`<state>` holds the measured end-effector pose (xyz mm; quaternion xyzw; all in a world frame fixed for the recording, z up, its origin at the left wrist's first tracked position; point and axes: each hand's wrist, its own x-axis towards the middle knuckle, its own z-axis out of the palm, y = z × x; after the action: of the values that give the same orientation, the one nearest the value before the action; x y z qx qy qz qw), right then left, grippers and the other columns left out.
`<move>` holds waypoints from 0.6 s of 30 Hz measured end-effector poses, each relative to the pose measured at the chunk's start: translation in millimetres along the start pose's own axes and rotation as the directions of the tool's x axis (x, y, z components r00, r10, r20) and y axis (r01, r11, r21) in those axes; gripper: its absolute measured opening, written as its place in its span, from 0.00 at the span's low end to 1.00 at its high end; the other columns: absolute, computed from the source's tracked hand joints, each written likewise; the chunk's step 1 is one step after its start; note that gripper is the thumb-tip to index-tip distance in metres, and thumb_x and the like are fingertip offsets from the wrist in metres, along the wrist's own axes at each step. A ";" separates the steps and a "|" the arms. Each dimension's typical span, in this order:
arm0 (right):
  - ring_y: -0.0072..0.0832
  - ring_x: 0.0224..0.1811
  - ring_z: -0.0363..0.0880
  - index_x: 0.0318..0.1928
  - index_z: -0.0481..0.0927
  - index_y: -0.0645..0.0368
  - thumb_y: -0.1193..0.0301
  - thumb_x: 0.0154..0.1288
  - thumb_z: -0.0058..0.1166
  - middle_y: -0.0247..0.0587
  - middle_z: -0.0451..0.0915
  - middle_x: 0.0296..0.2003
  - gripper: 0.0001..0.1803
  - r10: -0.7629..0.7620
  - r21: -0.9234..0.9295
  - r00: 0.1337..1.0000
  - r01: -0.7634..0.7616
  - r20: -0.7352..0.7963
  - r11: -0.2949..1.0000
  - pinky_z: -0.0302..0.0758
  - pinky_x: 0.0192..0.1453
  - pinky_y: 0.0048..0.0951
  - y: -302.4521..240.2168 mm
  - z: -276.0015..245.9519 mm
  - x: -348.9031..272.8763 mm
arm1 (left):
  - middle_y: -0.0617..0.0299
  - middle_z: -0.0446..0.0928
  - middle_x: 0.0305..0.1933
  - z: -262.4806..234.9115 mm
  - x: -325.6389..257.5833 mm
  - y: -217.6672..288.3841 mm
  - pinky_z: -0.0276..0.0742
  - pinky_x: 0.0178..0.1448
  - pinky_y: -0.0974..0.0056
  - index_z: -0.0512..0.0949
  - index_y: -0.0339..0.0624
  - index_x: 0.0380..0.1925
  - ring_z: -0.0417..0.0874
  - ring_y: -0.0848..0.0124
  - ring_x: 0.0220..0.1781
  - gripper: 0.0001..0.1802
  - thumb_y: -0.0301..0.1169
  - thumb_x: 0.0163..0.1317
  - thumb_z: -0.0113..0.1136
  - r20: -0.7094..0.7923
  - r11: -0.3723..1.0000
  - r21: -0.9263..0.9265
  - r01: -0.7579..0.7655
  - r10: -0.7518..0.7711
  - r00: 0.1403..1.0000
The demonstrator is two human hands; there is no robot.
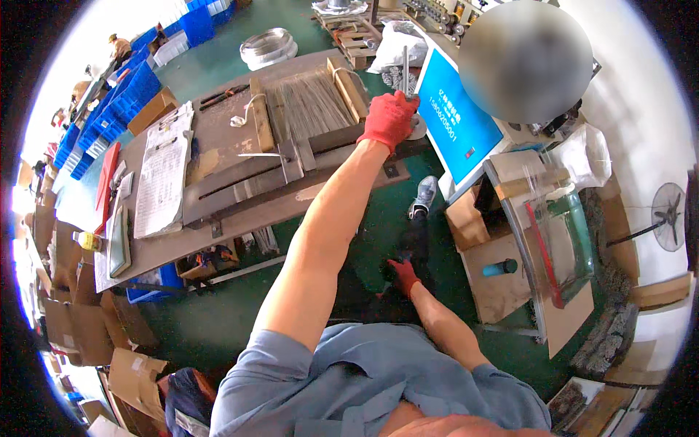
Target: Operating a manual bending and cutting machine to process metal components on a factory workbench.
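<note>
My left hand (391, 121), in a red glove, reaches out to the bench's right end. Its fingers are closed around the lower part of an upright metal rod (405, 69), with a round metal base partly showing beneath. Beside it on the bench, a bundle of thin straight metal wires (309, 102) lies between two wooden blocks. A slotted metal bar (247, 186) with a crosspiece runs along the front edge. Low by my leg, my right hand (405, 277), also red-gloved, has its fingers curled around something dark that I cannot make out.
Paper sheets (164, 171) and pliers (224, 97) lie on the brown workbench (211, 156). To the right stand a machine with a blue panel (457, 116) and a stand holding a green-edged tray (575, 237). A wire coil (268, 48) rests beyond the bench; cardboard boxes (80, 331) stack at left.
</note>
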<state>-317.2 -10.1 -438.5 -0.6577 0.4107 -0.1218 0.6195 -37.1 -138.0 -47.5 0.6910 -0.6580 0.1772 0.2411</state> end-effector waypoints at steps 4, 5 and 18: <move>0.47 0.56 0.74 0.57 0.76 0.58 0.56 0.61 0.59 0.50 0.78 0.53 0.27 0.091 -0.150 0.994 -0.098 -0.058 0.984 0.71 0.60 0.43 47.4 6.2 15.2 | 0.55 0.78 0.37 -3.2 -2.5 4.7 0.77 0.40 0.51 0.78 0.53 0.46 0.82 0.55 0.40 0.20 0.42 0.52 0.63 -0.041 1.000 -0.010 -0.013 0.012 0.999; 0.47 0.56 0.74 0.57 0.76 0.58 0.56 0.61 0.59 0.50 0.78 0.53 0.27 0.099 -0.147 0.993 -0.107 -0.059 0.983 0.71 0.60 0.43 59.2 8.9 19.3 | 0.55 0.78 0.37 -4.5 -2.5 5.5 0.77 0.40 0.51 0.78 0.53 0.46 0.82 0.55 0.40 0.20 0.42 0.52 0.63 -0.034 1.000 -0.015 -0.013 0.013 0.999; 0.32 0.38 0.81 0.52 0.76 0.60 0.66 0.63 0.59 0.43 0.82 0.39 0.19 0.203 0.049 0.943 -0.197 -0.264 0.979 0.78 0.40 0.35 -4.7 18.5 11.4 | 0.55 0.78 0.35 10.1 7.9 0.6 0.76 0.39 0.51 0.80 0.55 0.45 0.81 0.55 0.38 0.19 0.47 0.56 0.59 -0.095 0.996 0.073 -0.043 0.050 0.994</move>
<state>-295.8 -5.3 -441.9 -0.5834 0.5540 -0.1504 0.5746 -37.9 -150.2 -51.3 0.6742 -0.6548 0.2392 0.2439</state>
